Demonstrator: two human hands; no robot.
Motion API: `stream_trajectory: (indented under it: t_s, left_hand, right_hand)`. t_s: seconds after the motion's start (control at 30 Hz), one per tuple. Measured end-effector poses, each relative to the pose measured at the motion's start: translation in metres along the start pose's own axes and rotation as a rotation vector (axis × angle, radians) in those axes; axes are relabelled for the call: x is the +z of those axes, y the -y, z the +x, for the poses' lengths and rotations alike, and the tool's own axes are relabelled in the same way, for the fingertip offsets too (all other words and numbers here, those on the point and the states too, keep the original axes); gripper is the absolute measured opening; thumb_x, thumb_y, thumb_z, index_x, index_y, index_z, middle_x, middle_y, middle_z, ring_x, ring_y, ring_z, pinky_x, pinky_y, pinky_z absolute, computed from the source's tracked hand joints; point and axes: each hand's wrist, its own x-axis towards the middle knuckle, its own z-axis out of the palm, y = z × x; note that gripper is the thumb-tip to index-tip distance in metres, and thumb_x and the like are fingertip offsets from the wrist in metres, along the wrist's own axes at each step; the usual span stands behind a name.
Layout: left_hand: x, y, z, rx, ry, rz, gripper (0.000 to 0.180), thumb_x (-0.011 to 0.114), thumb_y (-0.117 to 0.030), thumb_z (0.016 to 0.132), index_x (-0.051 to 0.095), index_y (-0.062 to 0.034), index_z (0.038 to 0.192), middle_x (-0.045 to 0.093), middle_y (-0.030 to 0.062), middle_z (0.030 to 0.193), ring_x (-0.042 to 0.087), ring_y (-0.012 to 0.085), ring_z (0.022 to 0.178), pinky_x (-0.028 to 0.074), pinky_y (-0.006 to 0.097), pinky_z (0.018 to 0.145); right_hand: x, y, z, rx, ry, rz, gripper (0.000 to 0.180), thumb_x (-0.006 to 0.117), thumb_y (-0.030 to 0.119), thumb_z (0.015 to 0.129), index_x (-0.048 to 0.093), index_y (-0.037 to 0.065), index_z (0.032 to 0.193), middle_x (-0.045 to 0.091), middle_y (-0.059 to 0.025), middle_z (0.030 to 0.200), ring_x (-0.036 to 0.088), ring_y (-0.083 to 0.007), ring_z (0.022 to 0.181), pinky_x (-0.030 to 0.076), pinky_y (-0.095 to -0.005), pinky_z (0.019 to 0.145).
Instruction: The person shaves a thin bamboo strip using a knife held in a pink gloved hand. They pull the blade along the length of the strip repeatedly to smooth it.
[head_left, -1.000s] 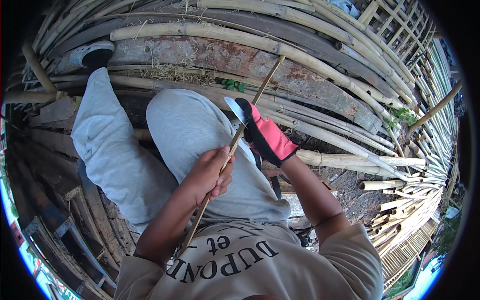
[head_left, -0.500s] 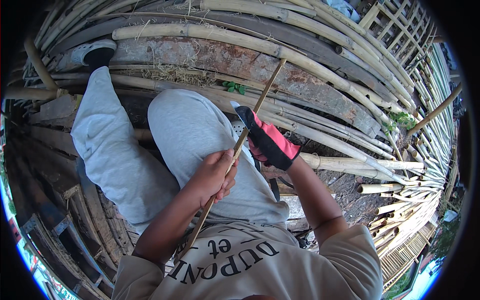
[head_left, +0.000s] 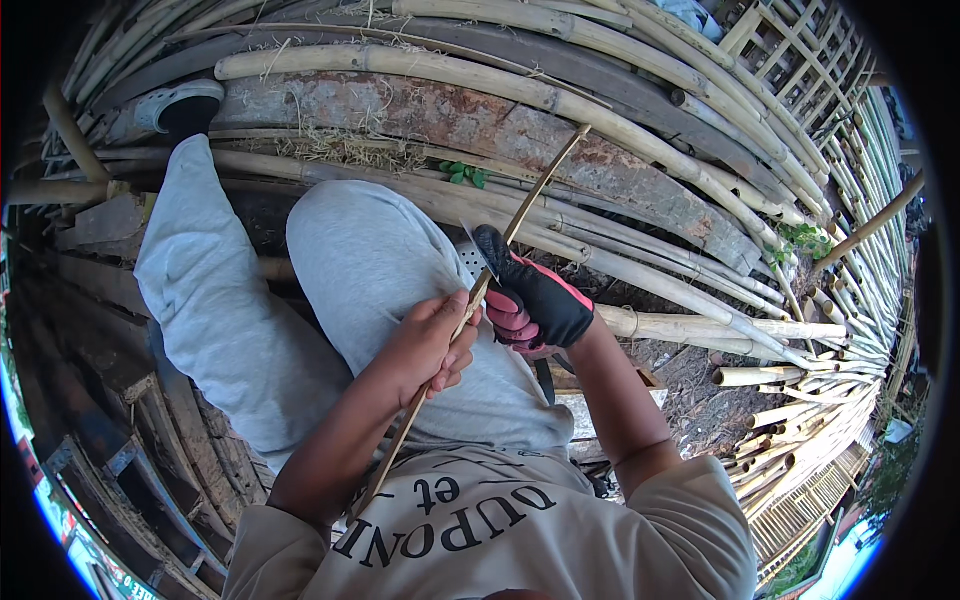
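Outdoors, the bare left hand (head_left: 432, 345) is gripping a thin bamboo strip (head_left: 470, 305) while the gloved right hand (head_left: 535, 305) is clenching a knife (head_left: 478, 250) against it — the strip is running diagonally over the grey-trousered lap (head_left: 380, 270) toward stacked bamboo poles (head_left: 620, 130).

1. The knife blade (head_left: 470, 250), at centre frame, is mostly hidden behind the gloved right hand (head_left: 535, 300); its handle cannot be seen.
2. The bamboo strip (head_left: 470, 310) has its lower end lost against the shirt (head_left: 500, 530), lower centre.
3. The shoe (head_left: 180, 105), upper left, is partly cut off by bamboo poles (head_left: 620, 130).
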Motion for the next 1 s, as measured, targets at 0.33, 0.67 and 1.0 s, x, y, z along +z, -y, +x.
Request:
stream_trajectory:
  t_s: [0.33,0.67,1.0]
  left_hand:
    - [0.003,0.003,-0.002,0.008,-0.015,0.017,0.040,0.038,-0.043,0.111,0.049,-0.0057,0.105,0.035,-0.0026,0.054,0.031,0.0064,0.034,0.026,0.023,0.028]
    - [0.000,0.009,-0.001,0.019,-0.018,0.031,0.040,0.039,-0.043,0.110,0.049,-0.0055,0.103,0.037,-0.0022,0.055,0.031,0.0069,0.034,0.026,0.024,0.028]
    - [0.003,0.005,-0.005,0.006,-0.022,0.027,0.041,0.040,-0.043,0.110,0.050,-0.0041,0.104,0.036,-0.0032,0.055,0.031,0.0061,0.034,0.026,0.023,0.029]
  right_hand:
    - [-0.004,0.005,-0.009,-0.336,-0.427,-0.751,0.032,0.048,0.031,0.105,0.062,0.020,0.132,0.054,0.0035,0.070,0.047,-0.0062,0.052,0.039,-0.0252,0.047]
    - [0.013,-0.011,-0.011,-0.340,-0.529,-0.871,0.041,0.050,0.020,0.103,0.050,0.013,0.143,0.054,-0.0023,0.072,0.051,-0.0115,0.057,0.042,-0.0274,0.049]
    - [0.046,0.047,-0.104,-0.796,0.392,-0.671,0.077,0.041,0.072,0.098,0.052,0.010,0.054,0.050,-0.0029,0.049,0.044,-0.0153,0.040,0.033,-0.0257,0.042]
